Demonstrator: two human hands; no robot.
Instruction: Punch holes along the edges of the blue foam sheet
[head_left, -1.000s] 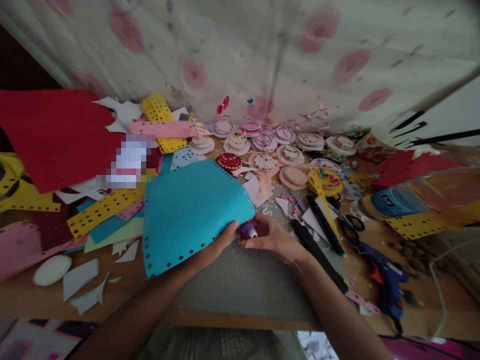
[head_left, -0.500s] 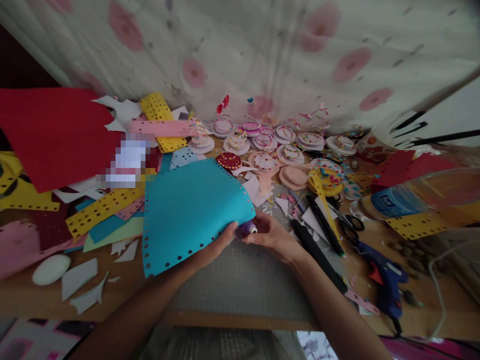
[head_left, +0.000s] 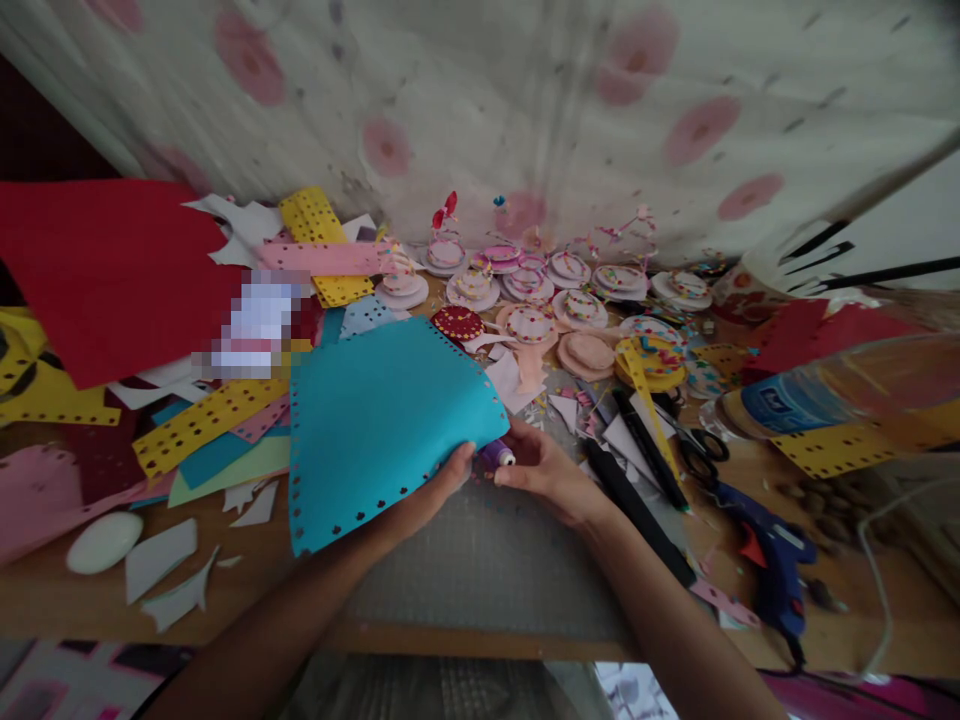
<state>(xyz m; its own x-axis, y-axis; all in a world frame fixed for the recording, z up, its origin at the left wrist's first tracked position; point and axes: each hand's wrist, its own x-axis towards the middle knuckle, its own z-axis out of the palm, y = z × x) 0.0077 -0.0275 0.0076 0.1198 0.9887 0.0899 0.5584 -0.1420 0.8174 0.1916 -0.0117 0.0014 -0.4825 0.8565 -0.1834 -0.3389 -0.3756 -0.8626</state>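
My left hand (head_left: 431,490) pinches the near right edge of a turquoise foam sheet (head_left: 382,420) whose border is punched with small holes. My right hand (head_left: 547,470) is closed around a small purple punch (head_left: 495,456) set against the sheet's right corner. Both hands meet over a grey mat (head_left: 480,560) at the front middle of the wooden table (head_left: 75,600).
Red sheets (head_left: 112,270), yellow punched strips (head_left: 202,420) and pink scraps lie at the left. Several small decorated round pieces (head_left: 532,285) stand at the back. Black markers (head_left: 645,450), scissors (head_left: 701,455), a blue glue gun (head_left: 772,560) and a lying bottle (head_left: 825,395) are at the right.
Almost nothing: my right hand with the purple punch has crept slightly up along the turquoise sheet's edge; my left hand keeps its grip.
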